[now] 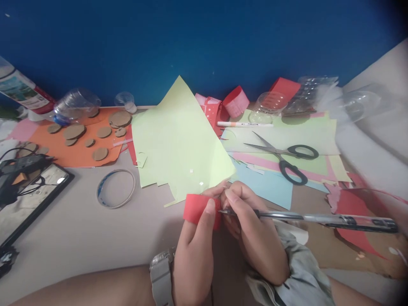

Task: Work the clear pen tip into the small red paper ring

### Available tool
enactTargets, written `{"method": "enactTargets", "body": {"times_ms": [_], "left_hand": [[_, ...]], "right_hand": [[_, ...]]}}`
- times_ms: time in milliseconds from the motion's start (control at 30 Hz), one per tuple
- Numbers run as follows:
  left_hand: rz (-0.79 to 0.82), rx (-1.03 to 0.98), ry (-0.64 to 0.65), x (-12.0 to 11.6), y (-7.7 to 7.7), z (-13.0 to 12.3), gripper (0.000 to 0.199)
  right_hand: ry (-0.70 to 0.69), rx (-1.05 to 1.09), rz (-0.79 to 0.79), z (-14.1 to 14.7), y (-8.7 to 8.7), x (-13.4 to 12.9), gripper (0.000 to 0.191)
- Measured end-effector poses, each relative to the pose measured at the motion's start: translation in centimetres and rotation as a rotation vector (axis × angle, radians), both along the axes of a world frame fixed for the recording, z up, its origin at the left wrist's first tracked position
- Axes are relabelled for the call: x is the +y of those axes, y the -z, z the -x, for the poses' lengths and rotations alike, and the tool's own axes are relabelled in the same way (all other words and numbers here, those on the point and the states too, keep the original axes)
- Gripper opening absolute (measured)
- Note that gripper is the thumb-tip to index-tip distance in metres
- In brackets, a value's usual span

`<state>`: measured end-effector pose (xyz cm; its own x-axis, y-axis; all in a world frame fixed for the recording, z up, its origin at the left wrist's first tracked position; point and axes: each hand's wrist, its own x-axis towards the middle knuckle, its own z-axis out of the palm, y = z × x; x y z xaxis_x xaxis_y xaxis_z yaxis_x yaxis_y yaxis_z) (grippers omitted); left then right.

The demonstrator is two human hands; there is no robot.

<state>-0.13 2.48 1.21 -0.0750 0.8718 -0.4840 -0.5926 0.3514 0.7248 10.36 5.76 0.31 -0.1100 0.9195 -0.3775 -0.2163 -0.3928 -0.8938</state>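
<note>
A small piece of red paper (193, 207) is pinched in my left hand (195, 255), thumb pressed on its face. My right hand (255, 227) grips a clear-barrelled pen (318, 218), which lies almost level and points left. Its tip meets the right end of the red paper, where dark marks show faintly. The fingertips of both hands come together there and partly hide each other. Just beyond the hands lies a large pale green sheet (178, 144) with a raised peak at the back.
Black-handled scissors (280, 153) and a marker (245, 124) lie on coloured paper at right. A tape ring (116, 188), cardboard discs (74, 131) on orange paper (86, 157), and a phone-like device (35, 204) are at left. Plastic cups and red paper rolls (236, 102) line the blue wall.
</note>
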Motion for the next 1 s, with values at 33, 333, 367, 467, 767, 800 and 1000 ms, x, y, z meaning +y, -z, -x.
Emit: {"method": "enactTargets", "body": {"times_ms": [33, 333, 367, 467, 767, 800, 1000], "left_hand": [[0.002, 0.009, 0.006, 0.06, -0.12, -0.01, 0.026], [0.043, 0.068, 0.042, -0.62, 0.24, 0.13, 0.033], [0.05, 0.074, 0.05, -0.69, 0.32, 0.14, 0.035], [0.045, 0.082, 0.059, -0.69, 0.27, 0.17, 0.034], [0.037, 0.095, 0.058, -0.35, 0.21, 0.15, 0.029], [0.033, 0.09, 0.052, -0.36, 0.26, 0.15, 0.029], [0.025, 0.103, 0.048, -0.53, 0.46, 0.28, 0.031]], "right_hand": [[0.001, -0.009, -0.006, 0.04, -0.05, -0.02, 0.046], [0.023, 0.029, 0.032, 0.15, -0.23, 0.02, 0.047], [0.025, 0.035, 0.038, 0.11, -0.24, 0.01, 0.047], [0.014, 0.047, 0.035, 0.01, -0.23, -0.02, 0.047], [0.0, 0.009, -0.022, 0.09, 0.05, 0.15, 0.046], [-0.005, 0.018, -0.011, 0.07, 0.09, 0.16, 0.046], [0.01, 0.01, -0.006, 0.04, 0.08, 0.29, 0.045]]}}
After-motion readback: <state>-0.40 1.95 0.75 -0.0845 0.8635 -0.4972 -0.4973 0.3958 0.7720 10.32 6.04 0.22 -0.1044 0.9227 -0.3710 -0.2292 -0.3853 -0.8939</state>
